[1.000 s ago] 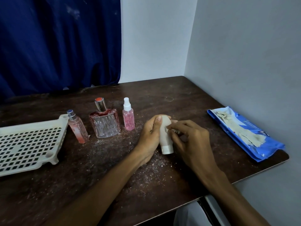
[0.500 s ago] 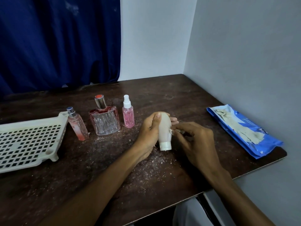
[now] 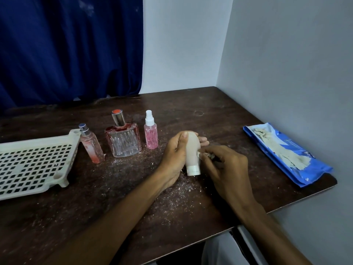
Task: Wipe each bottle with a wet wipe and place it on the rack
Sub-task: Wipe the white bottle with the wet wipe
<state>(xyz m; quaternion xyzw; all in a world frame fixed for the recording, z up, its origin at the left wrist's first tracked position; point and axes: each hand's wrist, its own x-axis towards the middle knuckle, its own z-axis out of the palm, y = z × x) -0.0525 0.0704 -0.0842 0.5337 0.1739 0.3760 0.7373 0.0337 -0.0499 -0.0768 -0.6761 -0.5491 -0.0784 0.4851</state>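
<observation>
My left hand (image 3: pixel 174 155) grips a cream squeeze bottle (image 3: pixel 192 152), held with its white cap pointing down toward the table. My right hand (image 3: pixel 227 169) pinches a small wad of wet wipe (image 3: pixel 202 154) against the bottle's right side. Three more bottles stand in a row to the left: a slim peach spray bottle (image 3: pixel 90 145), a wide clear perfume bottle (image 3: pixel 123 138) with a silver and red cap, and a small pink spray bottle (image 3: pixel 150 132). The white perforated rack (image 3: pixel 30 165) lies at the far left, with nothing on it.
A blue wet-wipe pack (image 3: pixel 286 153) lies open by the right wall. White crumbs are scattered on the dark wooden table (image 3: pixel 210 111) around my hands. A blue curtain hangs behind the table, and grey walls close the right side and back corner.
My right hand has slid the wipe a little along the bottle's side. The view shifted slightly; the other bottles and the rack stayed put.
</observation>
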